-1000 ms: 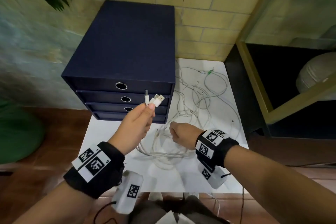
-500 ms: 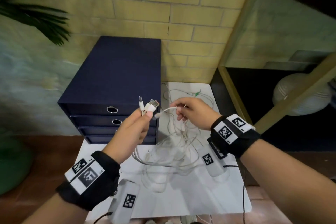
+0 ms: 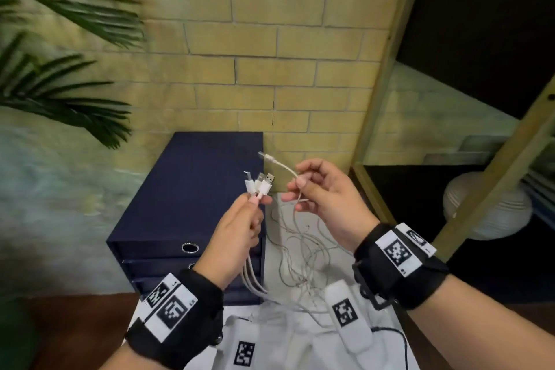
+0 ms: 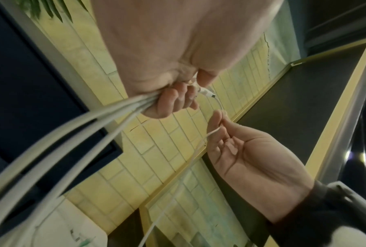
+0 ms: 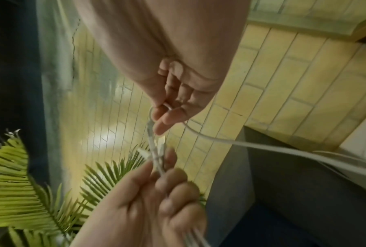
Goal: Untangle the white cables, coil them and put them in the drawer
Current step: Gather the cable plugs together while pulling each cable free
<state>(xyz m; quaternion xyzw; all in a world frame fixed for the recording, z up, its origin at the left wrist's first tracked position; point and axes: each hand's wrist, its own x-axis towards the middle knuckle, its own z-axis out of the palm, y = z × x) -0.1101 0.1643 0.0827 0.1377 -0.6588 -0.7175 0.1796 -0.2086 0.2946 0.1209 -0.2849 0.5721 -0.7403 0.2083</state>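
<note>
Both forearms reached forward and up, each wrist wrapped in a black band bearing printed markers. The left hand (image 3: pixel 234 228) was raised at chest height, its fingers (image 4: pixel 171 102) curled into a loose fist and the thumb pressed against the forefinger, pinching the cable ends (image 3: pixel 258 185) that stood up above it. The right hand (image 3: pixel 327 198) was held just beside it, slightly higher, palm turned inward; thumb and forefinger pinched a single cable (image 3: pixel 283 168), while the other fingers (image 4: pixel 222 147) seemed loosely bent, though blur made that hard to judge
</note>
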